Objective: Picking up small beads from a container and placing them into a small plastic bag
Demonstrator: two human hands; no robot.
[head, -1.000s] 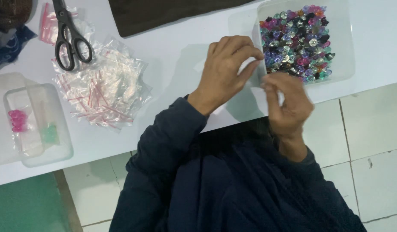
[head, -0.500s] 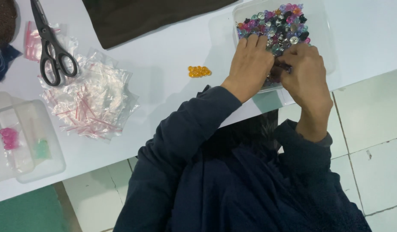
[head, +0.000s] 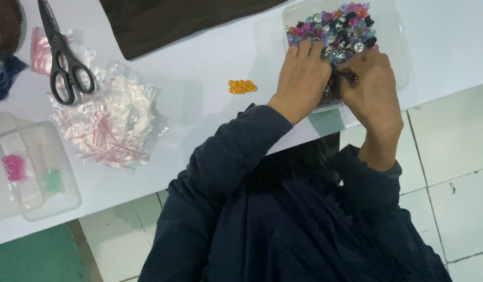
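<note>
Left hand (head: pixel 302 75) and right hand (head: pixel 369 86) dig, fingers curled, in the beads (head: pixel 338 26) in the tray (head: pixel 400 52) on the desk (head: pixel 199 89); whether either grips one, I cannot tell. Sorting step, apparently; next calls for pinching out single beads.

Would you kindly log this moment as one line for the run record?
left hand: in bead container | right hand: fingers among mixed beads | orange beads: on table | scissors: on plastic bags
</note>
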